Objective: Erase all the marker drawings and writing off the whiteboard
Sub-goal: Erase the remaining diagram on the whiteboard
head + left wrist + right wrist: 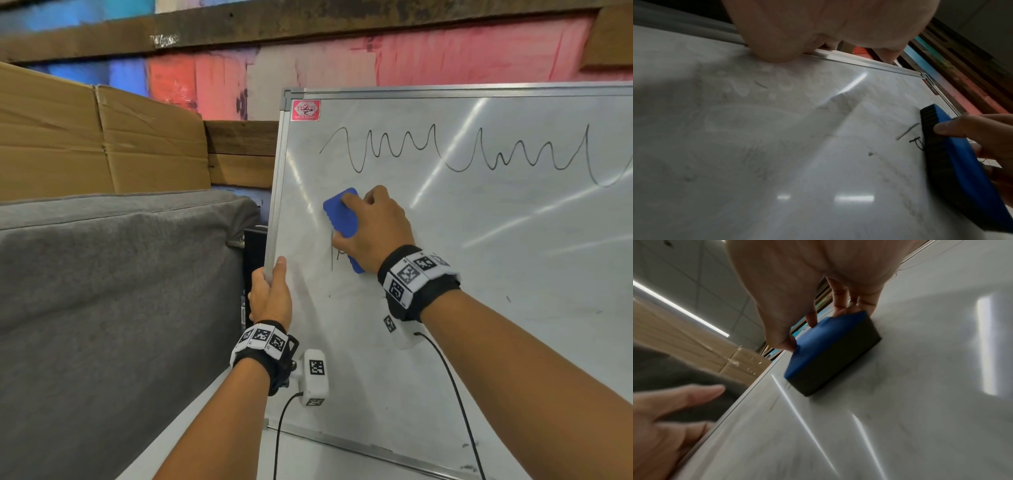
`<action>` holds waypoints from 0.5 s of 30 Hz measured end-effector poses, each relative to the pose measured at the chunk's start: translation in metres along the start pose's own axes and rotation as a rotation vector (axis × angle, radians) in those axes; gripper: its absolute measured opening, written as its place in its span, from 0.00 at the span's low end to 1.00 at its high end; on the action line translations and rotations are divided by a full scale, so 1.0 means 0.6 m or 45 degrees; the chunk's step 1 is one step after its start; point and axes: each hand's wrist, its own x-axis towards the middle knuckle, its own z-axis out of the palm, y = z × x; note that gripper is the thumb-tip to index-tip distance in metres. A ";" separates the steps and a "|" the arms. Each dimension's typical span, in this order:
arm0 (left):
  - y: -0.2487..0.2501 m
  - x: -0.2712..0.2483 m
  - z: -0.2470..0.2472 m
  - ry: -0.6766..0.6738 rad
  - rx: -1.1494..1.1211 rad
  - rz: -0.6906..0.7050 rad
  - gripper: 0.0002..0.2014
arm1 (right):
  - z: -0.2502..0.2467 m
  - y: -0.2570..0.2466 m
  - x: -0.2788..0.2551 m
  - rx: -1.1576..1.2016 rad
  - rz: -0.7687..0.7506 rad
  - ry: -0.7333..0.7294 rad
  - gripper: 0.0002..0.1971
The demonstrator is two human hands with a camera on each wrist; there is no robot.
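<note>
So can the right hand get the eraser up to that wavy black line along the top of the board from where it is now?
Probably yes. The right hand holds the blue eraser flat on the whiteboard just below the wavy line, with only bare board between them. The left hand grips the board's left edge, out of the way.

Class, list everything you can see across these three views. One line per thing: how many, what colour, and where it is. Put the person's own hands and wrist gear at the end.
whiteboard: one, white with silver frame, upright at centre and right.
wavy line: one, black marker, across the board's top.
small marks: a few, black, beside the eraser's left edge.
eraser: one, blue back with dark pad, flat on the board's left part.
sticker: one, red, board's top left corner.
cardboard boxes: brown, upper left; count unclear.
grey fabric: one, left of the board.
painted wall: pink and blue, behind.
left hand: grips the board's left frame.
right hand: grips the eraser.
wristbands: two, black with white tags.
</note>
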 end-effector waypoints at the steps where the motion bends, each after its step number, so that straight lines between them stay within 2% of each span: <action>1: 0.000 0.000 0.000 0.002 0.000 0.000 0.21 | 0.006 0.002 -0.013 -0.016 -0.030 -0.028 0.27; 5: 0.002 -0.001 0.001 0.000 -0.008 0.004 0.22 | 0.041 0.014 -0.080 -0.076 -0.143 -0.146 0.26; 9: 0.006 -0.005 0.001 -0.004 -0.025 0.010 0.24 | 0.058 0.031 -0.120 -0.135 -0.202 -0.180 0.26; 12: 0.007 -0.007 0.001 0.002 -0.029 0.014 0.22 | 0.055 0.039 -0.122 -0.163 -0.238 -0.177 0.26; 15: 0.009 -0.008 0.002 0.009 -0.040 0.014 0.19 | 0.043 0.038 -0.099 -0.130 -0.167 -0.104 0.26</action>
